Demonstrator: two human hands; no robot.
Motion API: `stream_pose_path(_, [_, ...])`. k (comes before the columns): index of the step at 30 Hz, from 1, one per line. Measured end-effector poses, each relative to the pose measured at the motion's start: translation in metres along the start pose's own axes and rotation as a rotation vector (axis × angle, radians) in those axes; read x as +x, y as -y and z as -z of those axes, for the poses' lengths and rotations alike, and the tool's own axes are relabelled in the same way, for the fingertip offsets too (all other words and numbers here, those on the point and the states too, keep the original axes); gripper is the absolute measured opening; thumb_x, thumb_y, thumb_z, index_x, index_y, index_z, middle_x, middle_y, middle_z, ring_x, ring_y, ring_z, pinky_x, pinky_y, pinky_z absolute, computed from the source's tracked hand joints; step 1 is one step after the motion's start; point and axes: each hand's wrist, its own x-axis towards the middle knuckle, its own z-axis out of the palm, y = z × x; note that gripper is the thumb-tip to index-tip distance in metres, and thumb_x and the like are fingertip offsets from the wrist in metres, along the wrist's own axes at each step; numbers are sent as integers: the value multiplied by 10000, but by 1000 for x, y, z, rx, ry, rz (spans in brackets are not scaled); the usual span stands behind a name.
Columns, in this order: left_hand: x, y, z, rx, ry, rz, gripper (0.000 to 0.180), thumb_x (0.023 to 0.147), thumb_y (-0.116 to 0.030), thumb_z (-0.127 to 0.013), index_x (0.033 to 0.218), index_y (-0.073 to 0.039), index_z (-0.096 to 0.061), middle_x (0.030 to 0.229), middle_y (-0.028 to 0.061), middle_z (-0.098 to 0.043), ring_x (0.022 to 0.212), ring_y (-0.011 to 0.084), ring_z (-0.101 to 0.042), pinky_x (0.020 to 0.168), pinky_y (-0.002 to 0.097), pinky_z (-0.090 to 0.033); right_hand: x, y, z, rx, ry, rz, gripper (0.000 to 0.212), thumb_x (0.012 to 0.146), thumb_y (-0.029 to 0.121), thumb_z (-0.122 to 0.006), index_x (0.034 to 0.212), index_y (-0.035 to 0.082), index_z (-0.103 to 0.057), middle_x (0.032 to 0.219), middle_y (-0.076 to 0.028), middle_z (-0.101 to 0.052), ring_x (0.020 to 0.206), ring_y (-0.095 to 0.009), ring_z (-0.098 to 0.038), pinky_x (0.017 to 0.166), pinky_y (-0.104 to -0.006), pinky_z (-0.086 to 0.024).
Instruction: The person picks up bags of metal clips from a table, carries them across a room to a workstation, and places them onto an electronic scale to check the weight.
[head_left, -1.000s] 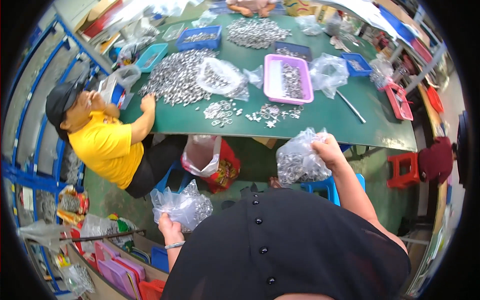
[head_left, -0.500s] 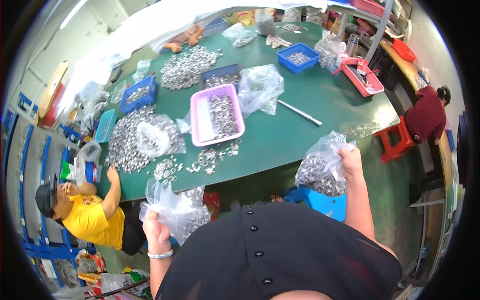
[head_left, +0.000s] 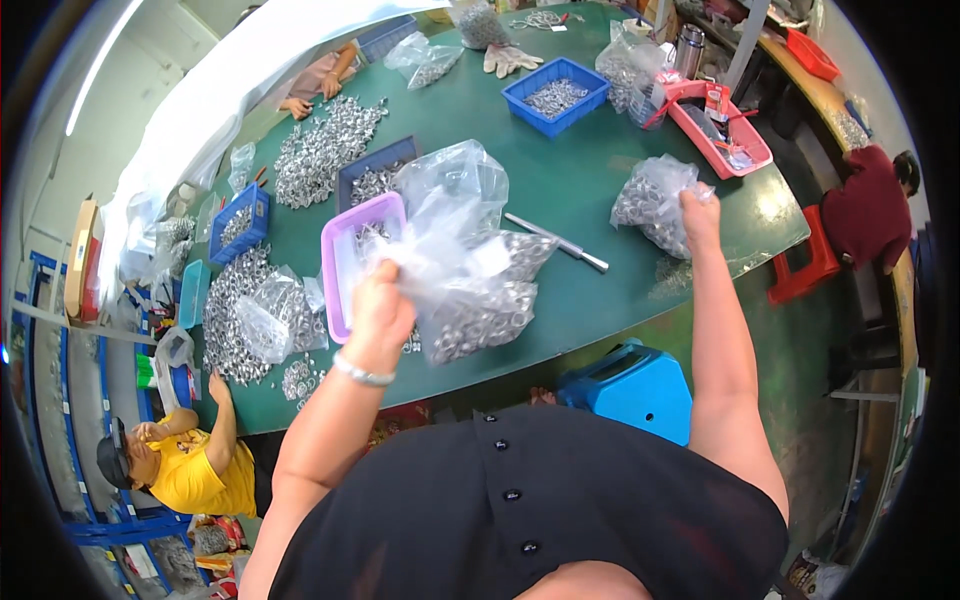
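The left hand (head_left: 383,312) held the left bag (head_left: 482,322) tight, right of its fingers, over the green table (head_left: 598,300). The right hand (head_left: 702,217) gripped the right bag (head_left: 650,203), just left of its fingers, over the table too.

Deep green tabletop (head_left: 600,305), milky translucent bags (head_left: 440,265) showing silvery-grey rings (head_left: 480,330), lilac tray (head_left: 333,295), mid-blue tray (head_left: 548,124), salmon-pink tray (head_left: 703,147), bright blue stool (head_left: 635,395), red stool (head_left: 812,260), whitish bracelet (head_left: 363,371), plain black blouse (head_left: 420,510) with glossy black buttons (head_left: 512,495), sunny yellow shirt (head_left: 205,480), black cap (head_left: 110,458), maroon top (head_left: 866,208)
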Motion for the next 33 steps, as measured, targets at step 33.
stream_pose_path(33, [17,106,55,985,8,-459,429,645,-110,-621,1043,-64,-466,1057,148,-377,1033,278,-364,896,331,-314,-169,-60,51,-409,585,-523,211,836,193,-431,665,82,-382,547,9,-375,449,-61,-321,394,-206,-275])
